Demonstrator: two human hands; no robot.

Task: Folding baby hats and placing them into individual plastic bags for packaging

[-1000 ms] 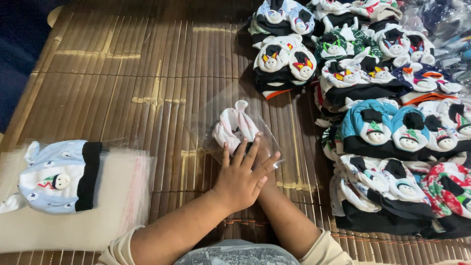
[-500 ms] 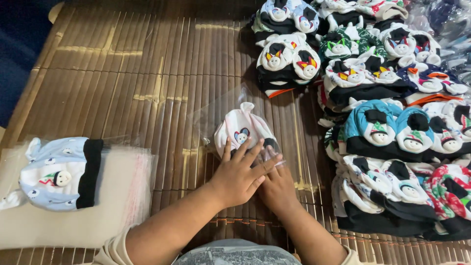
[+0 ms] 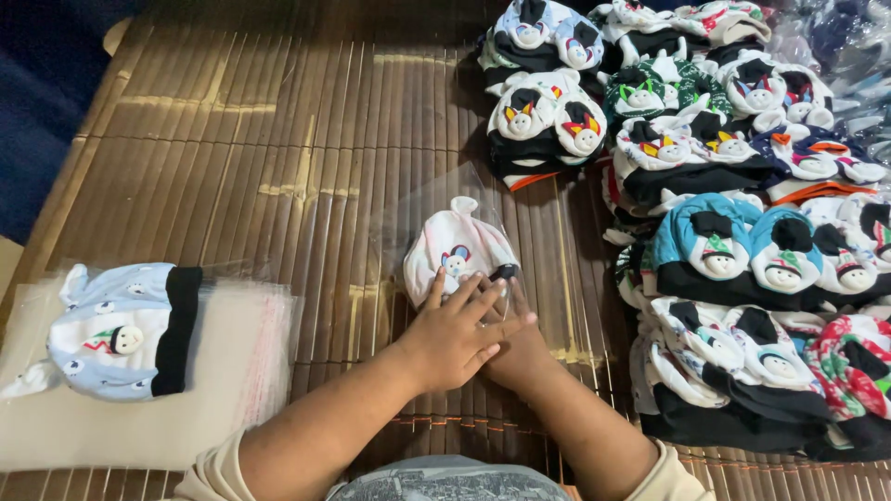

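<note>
- The left hand lies flat, fingers spread, palm down, on the lower edge of a clear bag; its forearm runs in from the bottom left.
- The right hand sits partly under the left, pressed on the same bag edge; its fingers are mostly hidden, so I cannot tell how they are set. Its forearm comes in from the bottom right.
- The mat, brown slatted bamboo, carries everything.
- The hat pile fills the right side: many small knit hats with penguin faces, stacked in overlapping rows, black cuffs showing.
- The bag stack, flat clear sleeves, lies at the left, well apart from the hands.
- The blue hat with a black cuff rests on top of that stack.
- The clear bag lies mid-mat, its open end toward the hands.
- The pink hat, white-pink with a knotted top, is inside this bag, just above the fingertips.
</note>
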